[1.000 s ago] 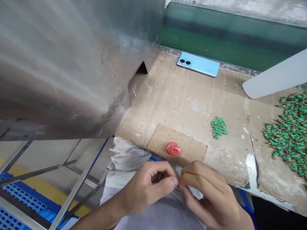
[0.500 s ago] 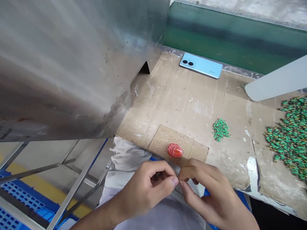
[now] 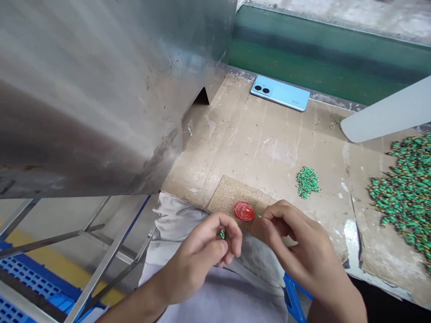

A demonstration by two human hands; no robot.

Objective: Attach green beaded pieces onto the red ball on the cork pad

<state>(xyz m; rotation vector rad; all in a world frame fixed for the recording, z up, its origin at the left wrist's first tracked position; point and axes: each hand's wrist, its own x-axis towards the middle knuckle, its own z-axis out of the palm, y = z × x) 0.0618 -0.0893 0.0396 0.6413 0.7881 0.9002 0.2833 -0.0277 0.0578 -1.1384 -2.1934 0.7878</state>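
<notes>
My right hand (image 3: 299, 251) pinches a tiny green piece (image 3: 260, 216) between thumb and forefinger, just right of a small red oval dish (image 3: 244, 211). The dish appears to hold something wet and glossy. It sits on a loose rectangle of speckled cardboard (image 3: 224, 193). Lower and to the left, my left hand (image 3: 202, 251) is curled around a small green-and-gold piece (image 3: 222, 234); whether more lie in the palm is hidden. A little heap of tiny green pieces (image 3: 307, 182) lies beyond my right hand.
A large heap of green-and-gold pieces (image 3: 409, 193) covers the table's right side. A pale blue phone (image 3: 281, 93) lies at the back edge. A big metal housing (image 3: 111, 98) stands at the left, and a light-coloured rounded bar (image 3: 387, 110) reaches in from the right.
My hands have moved apart from where their fingertips met. The right hand has gone up and right with a tiny green piece showing; the left has moved slightly left, its fingers loosened.
</notes>
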